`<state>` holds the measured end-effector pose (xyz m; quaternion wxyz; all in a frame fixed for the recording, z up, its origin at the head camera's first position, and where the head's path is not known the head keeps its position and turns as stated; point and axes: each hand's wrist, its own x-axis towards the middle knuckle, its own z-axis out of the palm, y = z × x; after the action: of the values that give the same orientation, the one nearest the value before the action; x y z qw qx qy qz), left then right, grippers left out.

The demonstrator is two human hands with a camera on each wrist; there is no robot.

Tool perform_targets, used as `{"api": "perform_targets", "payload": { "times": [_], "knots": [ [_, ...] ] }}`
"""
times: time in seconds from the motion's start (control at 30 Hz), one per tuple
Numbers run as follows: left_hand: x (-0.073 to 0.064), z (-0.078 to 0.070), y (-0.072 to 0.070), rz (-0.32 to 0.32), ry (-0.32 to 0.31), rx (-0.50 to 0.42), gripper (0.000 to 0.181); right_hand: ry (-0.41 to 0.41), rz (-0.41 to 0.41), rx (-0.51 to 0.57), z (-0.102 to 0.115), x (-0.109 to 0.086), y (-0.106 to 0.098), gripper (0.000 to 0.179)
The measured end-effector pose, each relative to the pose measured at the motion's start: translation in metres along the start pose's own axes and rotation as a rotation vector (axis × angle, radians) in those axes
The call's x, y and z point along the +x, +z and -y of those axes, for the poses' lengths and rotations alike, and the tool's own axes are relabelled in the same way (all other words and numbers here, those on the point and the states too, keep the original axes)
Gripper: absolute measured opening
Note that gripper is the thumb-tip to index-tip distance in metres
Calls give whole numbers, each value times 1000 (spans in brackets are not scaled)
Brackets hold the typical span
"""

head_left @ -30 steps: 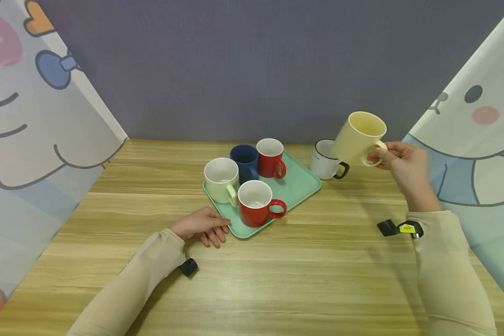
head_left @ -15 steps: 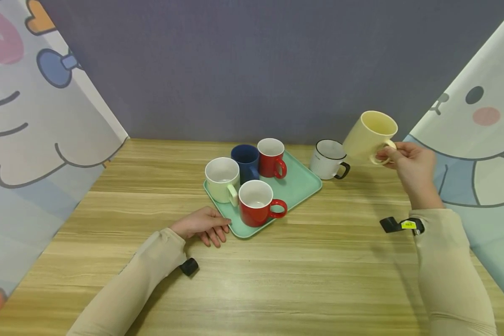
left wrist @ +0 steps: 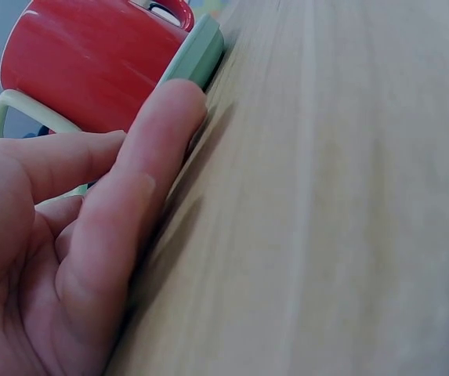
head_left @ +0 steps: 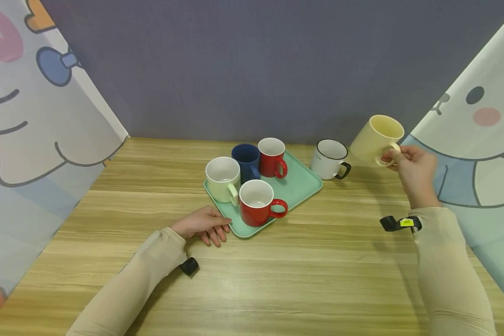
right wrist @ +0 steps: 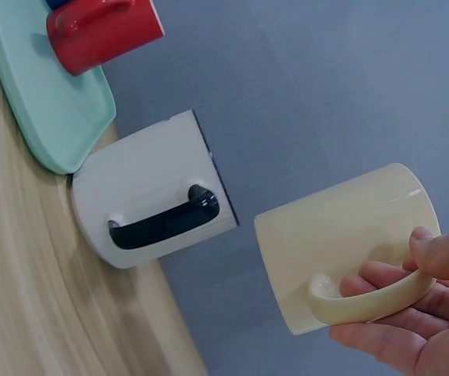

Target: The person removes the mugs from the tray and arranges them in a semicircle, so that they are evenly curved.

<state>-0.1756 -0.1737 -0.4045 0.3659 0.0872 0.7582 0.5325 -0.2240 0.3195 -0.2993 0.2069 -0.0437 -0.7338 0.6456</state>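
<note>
My right hand (head_left: 417, 175) grips a pale yellow mug (head_left: 374, 139) by its handle. In the right wrist view the mug (right wrist: 334, 243) hangs clear of the table, beside a white mug (right wrist: 142, 188) with a black handle. That white mug (head_left: 328, 161) stands on the table just right of a mint-green tray (head_left: 298, 179). At the tray's near left edge, my left hand (head_left: 203, 226) pinches the rim between thumb and fingers. On the tray are a pale green mug (head_left: 222, 179), a blue mug (head_left: 246, 161) and two red mugs, one behind (head_left: 271, 157) and one in front (head_left: 254, 205).
A wooden table (head_left: 277, 284) runs back to a dark grey panel (head_left: 252, 70). White cartoon-printed sheets border it on the left (head_left: 46, 121) and on the right (head_left: 483, 154). The near red mug has its handle pointing right, past the tray's edge.
My right hand has carried the yellow mug rightward, away from the white mug, and a little lower over the last half second. The left hand and the tray have stayed put.
</note>
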Motion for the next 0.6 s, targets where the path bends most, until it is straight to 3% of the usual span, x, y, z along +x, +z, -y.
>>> {"api": "perform_targets", "payload": {
  "times": [0.33,0.6],
  "knots": [
    [0,0,0,-7,-9,-14,32,41,27,48,-17,6,-5,24],
    [1,0,0,-8,-2,-4,33,15,41,-40,-33,7,-6,26]
  ]
}}
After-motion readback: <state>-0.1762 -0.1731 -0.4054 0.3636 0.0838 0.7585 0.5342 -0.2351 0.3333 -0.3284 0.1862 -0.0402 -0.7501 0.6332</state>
